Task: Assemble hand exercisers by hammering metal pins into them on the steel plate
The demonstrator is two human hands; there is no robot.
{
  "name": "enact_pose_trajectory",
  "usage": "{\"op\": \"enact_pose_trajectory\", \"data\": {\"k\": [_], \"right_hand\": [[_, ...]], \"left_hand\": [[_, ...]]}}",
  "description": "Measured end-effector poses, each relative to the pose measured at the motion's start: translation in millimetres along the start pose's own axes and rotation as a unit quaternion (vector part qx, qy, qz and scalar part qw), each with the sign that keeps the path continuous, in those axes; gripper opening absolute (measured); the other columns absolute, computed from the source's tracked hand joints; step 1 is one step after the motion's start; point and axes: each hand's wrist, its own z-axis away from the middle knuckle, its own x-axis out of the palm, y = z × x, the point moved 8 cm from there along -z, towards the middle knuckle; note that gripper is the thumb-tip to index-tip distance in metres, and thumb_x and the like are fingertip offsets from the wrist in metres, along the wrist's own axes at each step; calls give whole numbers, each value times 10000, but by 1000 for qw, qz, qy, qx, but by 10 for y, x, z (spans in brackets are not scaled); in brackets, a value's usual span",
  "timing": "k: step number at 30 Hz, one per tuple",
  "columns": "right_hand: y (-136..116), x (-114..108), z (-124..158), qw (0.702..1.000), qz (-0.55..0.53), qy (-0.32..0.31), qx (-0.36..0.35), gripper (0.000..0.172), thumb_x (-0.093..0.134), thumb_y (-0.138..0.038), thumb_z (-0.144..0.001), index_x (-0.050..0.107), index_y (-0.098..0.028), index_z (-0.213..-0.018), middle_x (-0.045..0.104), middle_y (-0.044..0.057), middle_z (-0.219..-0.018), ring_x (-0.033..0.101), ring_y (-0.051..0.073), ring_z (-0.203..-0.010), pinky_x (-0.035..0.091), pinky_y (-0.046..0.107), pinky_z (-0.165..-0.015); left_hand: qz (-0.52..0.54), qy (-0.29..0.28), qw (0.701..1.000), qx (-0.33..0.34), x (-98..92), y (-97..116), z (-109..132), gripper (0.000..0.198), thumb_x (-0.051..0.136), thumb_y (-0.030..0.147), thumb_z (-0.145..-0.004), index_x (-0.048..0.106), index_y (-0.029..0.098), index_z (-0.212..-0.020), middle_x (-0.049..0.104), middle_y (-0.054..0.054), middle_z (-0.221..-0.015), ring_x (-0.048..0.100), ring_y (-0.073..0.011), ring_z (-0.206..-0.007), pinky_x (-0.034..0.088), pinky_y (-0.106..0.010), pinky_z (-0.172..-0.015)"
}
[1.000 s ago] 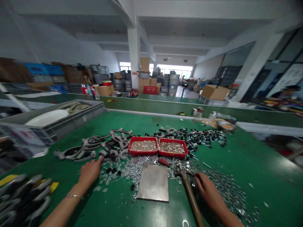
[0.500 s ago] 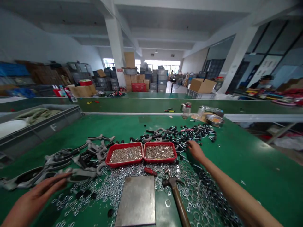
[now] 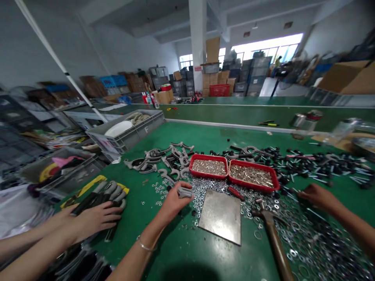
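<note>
My left hand (image 3: 171,203), with a bangle at the wrist, is closed around a grey metal casting (image 3: 185,192) left of the steel plate (image 3: 222,216). More such curved castings (image 3: 152,154) lie in a heap beyond it. On the other side, my right hand (image 3: 316,197) has its fingers pinched together beside black-headed bolts (image 3: 310,160) and rings; what they hold, if anything, is hidden. Between the hands stand two red trays, one of small brass-coloured pins (image 3: 209,167), the other of similar pins (image 3: 252,175). A hammer (image 3: 272,242) and a red-handled tool (image 3: 236,193) lie near the plate.
At left, another person's hands (image 3: 99,218) rest on dark-handled castings (image 3: 108,193) over yellow material. Loose washers (image 3: 202,189) spread around the plate. A grey crate (image 3: 131,132) stands at the table's left edge. Glass jars (image 3: 310,121) stand at the far right.
My view has swung left, bringing the other person's hands into sight. My left hand has gone from reaching beside the castings to gripping one near the plate. My right hand stays by the bolts.
</note>
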Motion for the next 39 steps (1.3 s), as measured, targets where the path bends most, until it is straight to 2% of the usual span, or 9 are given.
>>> {"op": "enact_pose_trajectory", "data": {"k": [4,8,11,17,19,22,26,31,39], "right_hand": [[14,9,230,995,-60,-52,64,351,638,-480,-769,596,-218,-539,705,188,-662,604,239,-491,401,403,-540],[-222,-199,460,988,-108,12,106,366,689,-579,-657,560,-251,-559,663,178,-637,556,282,-530,377,460,-574],[-540,-312,785,977,-188,40,97,448,655,-677,-624,590,-247,-732,659,108,-703,563,268,-612,409,424,-601],[-1227,-60,1671,918,-389,-59,54,519,557,-666,-805,624,-216,-1054,638,26,-802,489,135,-578,432,290,-552],[-1401,28,1959,892,-440,-90,50,489,569,-621,-838,605,-219,-1115,631,24,-846,488,117,-592,442,275,-569],[-1611,191,2324,836,-527,-142,65,384,638,-517,-852,600,-220,-1092,613,13,-853,467,85,-578,422,236,-549],[-1911,520,2753,723,-647,-216,109,228,691,-366,-860,622,-190,-987,514,-40,-710,399,54,-534,363,185,-497],[-2260,824,3245,708,-648,-264,99,197,655,-351,-893,605,-162,-918,451,-59,-653,344,55,-510,377,184,-469],[-2517,880,3638,683,-652,-310,110,191,616,-346,-918,521,-194,-850,387,-88,-613,234,49,-476,324,160,-405]], "left_hand": [[-222,-11,974,51,-110,-207,168,198,551,119,-819,637,190,-982,669,-37,-963,615,-179,-912,460,-285,-843],[-421,-107,898,72,64,-408,191,364,499,33,-821,653,246,-1073,644,-39,-1106,588,-183,-1051,420,-253,-932],[-463,-111,876,79,231,-459,103,401,477,2,-789,640,200,-1097,604,-98,-1149,570,-239,-1085,421,-316,-933],[-446,-138,877,112,388,-436,-100,341,398,1,-805,642,135,-1002,649,-149,-1092,612,-265,-1044,435,-367,-934],[-420,-131,891,117,368,-351,-77,337,436,32,-793,626,141,-1049,664,-126,-1114,618,-249,-1057,440,-347,-942],[-243,-92,963,70,376,-223,110,282,532,123,-749,641,147,-1007,710,-73,-962,663,-237,-926,489,-335,-866],[80,-102,991,-26,778,-217,624,302,664,277,-737,649,130,-1000,716,-63,-811,693,-217,-764,527,-315,-746],[220,-160,958,-85,1308,-255,1159,331,721,317,-709,656,110,-959,727,-98,-831,680,-176,-631,530,-271,-605],[165,-166,971,-49,1323,-264,1478,216,687,211,-719,705,122,-915,714,-52,-755,658,-153,-647,517,-246,-646]]}}
